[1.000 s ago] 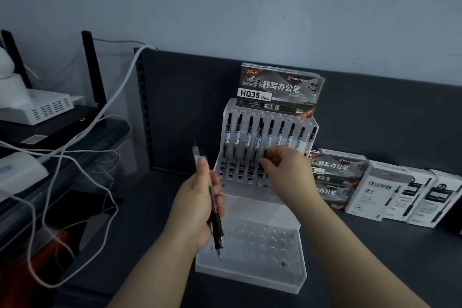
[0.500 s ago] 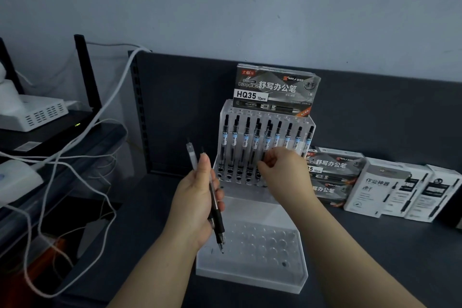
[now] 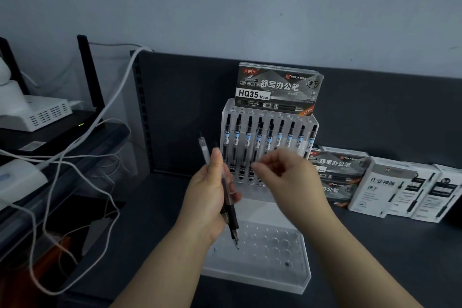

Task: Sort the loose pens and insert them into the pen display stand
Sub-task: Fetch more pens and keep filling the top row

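A clear acrylic pen display stand [image 3: 295, 280] stands on the dark shelf, its back tier holding several black pens [image 3: 290, 136] upright. My left hand [image 3: 207, 197] grips two loose pens [image 3: 231, 215], tips down, over the stand's front left corner. My right hand [image 3: 292, 180] hovers in front of the back row with fingers loosely curled and nothing in it, blurred by motion. The lower front tier shows rows of round holes.
A pen box marked HQ35 [image 3: 277, 89] sits on top of the stand. More pen boxes [image 3: 390, 187] line the shelf to the right. On the left, a router [image 3: 37, 112], a white device and white cables [image 3: 75, 152] hang over a dark rack.
My right hand has let go of the pen in the back row and drawn back towards me. The left hand with its pens has barely moved.
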